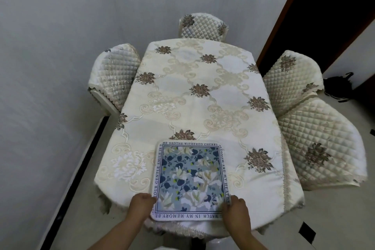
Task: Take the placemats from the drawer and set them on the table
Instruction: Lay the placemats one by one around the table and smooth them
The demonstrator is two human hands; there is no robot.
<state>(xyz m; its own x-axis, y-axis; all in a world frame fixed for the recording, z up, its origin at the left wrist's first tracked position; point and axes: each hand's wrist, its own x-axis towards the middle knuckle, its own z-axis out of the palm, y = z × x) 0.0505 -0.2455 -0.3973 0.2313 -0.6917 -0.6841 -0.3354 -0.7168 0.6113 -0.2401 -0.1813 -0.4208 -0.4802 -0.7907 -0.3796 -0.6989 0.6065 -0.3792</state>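
Note:
A square placemat (pixel 190 178) with a blue and white flower print and a border of dark lettering lies flat at the near end of the table (pixel 198 95), which wears a cream cloth with brown flower motifs. My left hand (pixel 141 207) grips the mat's near left edge. My right hand (pixel 236 212) grips its near right edge. The mat's near corners sit close to the table's front edge. No drawer is in view.
Quilted cream chairs ring the table: one at the left (pixel 113 73), one at the far end (pixel 203 25), two on the right (pixel 292 81) (pixel 320 148). A white wall runs along the left. A dark doorway (pixel 328 16) opens at the back right.

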